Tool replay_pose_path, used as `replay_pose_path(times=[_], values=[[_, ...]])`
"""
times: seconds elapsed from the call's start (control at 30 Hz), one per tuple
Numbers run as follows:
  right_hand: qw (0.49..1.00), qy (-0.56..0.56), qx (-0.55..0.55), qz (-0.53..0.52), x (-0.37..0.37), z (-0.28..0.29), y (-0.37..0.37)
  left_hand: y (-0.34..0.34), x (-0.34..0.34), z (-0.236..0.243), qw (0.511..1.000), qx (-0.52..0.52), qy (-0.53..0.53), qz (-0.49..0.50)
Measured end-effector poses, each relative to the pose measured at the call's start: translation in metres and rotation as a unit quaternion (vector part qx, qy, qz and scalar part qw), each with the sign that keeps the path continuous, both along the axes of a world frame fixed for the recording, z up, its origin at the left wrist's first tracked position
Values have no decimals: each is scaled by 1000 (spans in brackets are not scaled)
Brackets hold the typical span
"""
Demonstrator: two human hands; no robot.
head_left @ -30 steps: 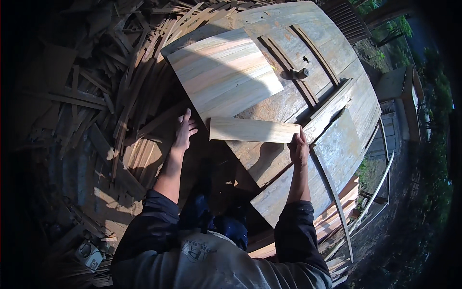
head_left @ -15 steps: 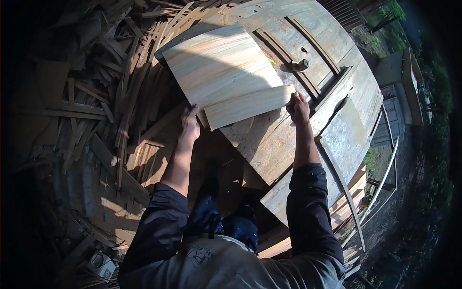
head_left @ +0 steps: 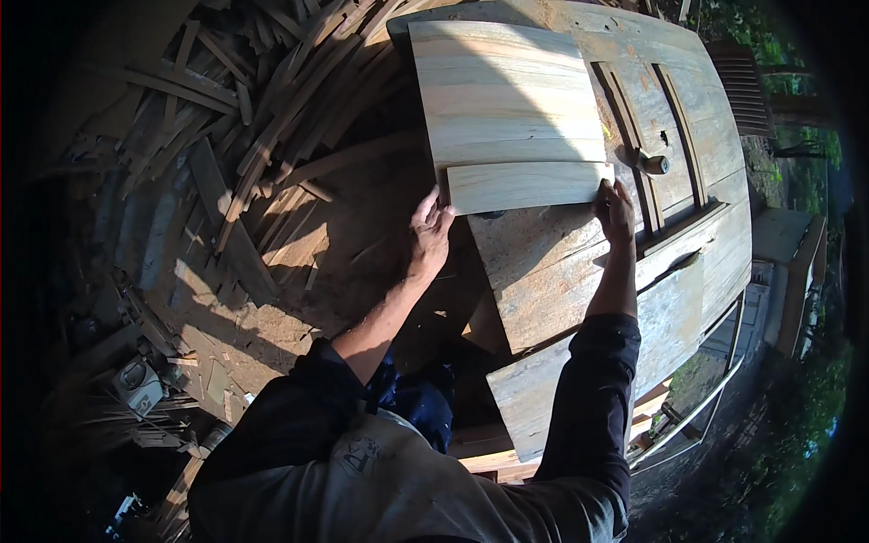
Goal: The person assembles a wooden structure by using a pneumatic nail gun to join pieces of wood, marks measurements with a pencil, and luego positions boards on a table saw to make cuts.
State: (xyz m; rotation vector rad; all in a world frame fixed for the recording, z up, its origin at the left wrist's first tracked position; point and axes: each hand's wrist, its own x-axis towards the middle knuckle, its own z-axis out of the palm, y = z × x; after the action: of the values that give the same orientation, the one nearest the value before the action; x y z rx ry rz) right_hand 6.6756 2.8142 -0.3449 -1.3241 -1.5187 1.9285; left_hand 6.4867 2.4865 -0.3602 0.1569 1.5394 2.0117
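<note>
A short, pale wooden board (head_left: pixel 529 187) lies lengthwise across my front, along the near edge of a wide panel of light boards (head_left: pixel 507 100). My left hand (head_left: pixel 430 233) grips the short board's left end, its thumb by the near corner. At the opposite end, my right hand (head_left: pixel 617 213) has its fingers closed round the near right corner. The short board casts a shadow on the worn wooden tabletop (head_left: pixel 534 271) beneath it. Part of the wide panel is in sunlight and part in shade.
Narrow strips (head_left: pixel 683 131) and a short cylindrical piece (head_left: pixel 654 164) lie on the table's right side. Heaps of scrap wood (head_left: pixel 290 118) fill the left. A ribbed dark panel (head_left: pixel 740 89) stands beyond the table, and a white device (head_left: pixel 138 385) sits at the lower left.
My view has turned, so the table now appears further right. The short board now lies straighter along the panel's edge. My left hand has closed in on its left end.
</note>
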Motion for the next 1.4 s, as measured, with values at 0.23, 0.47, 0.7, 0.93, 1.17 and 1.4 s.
replay_pose_path(times=[0.23, 0.47, 0.7, 0.93, 1.17, 1.4], values=[[997, -36, -4, -63, -4, -6, 2, 1, -14, -16, 996, -73, -35, 44], [982, 134, -18, -129, 45, 0, -30, 65, -87, 19, 963, -144, -195, -117], [901, 196, -103, -373, 89, 12, -147, 84, -174, 64, 961, 70, -170, -207], [848, 215, -148, -461, 82, -7, -156, 12, -211, 127, 968, 65, -56, -235], [906, 115, -86, -398, 169, 63, -231, -97, -153, 141, 958, 10, 67, -280], [883, 35, -138, -447, 378, 104, -401, -84, 84, 119, 719, -127, -267, -629]])
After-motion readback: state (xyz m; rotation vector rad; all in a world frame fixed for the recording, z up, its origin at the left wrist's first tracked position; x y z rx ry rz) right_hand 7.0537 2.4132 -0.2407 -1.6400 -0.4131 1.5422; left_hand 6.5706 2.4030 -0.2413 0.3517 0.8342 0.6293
